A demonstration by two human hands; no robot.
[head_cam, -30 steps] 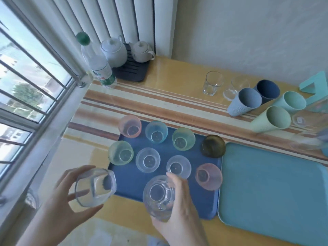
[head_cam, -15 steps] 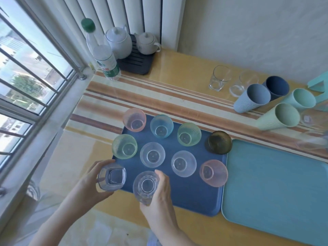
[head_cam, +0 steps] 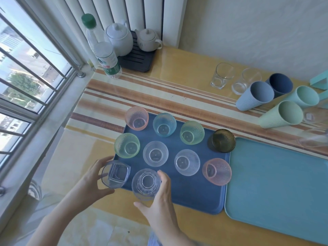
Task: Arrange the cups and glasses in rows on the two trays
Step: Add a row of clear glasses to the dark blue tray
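The fingers [head_cam: 102, 161] of the left hand [head_cam: 92, 181] are curled round a square glass [head_cam: 115, 176]. The right hand [head_cam: 159, 201] grips a round glass [head_cam: 146, 186], thumb on the near side and fingertips at the far rim. Both glasses stand upright, mouths up, just beside each other, the square one at 9 o'clock of the round one. They are over the near left corner of the dark blue tray [head_cam: 195, 197], the square one right at its left edge; whether their bases touch the tray cannot be told. At 12 o'clock of them, two rows of four small cups stand on the tray. A green cup [head_cam: 126, 147] is straight beyond the square glass and a clear cup [head_cam: 155, 156] beyond the round one, so setting down in line with those two looks like the step in hand. Bare tray runs on at 3 o'clock of the right hand, and the light blue tray [head_cam: 275, 189] lies beyond that. Far off at 1 to 2 o'clock wait loose glasses [head_cam: 223, 76] and tall cups [head_cam: 255, 96], nearer the right hand.
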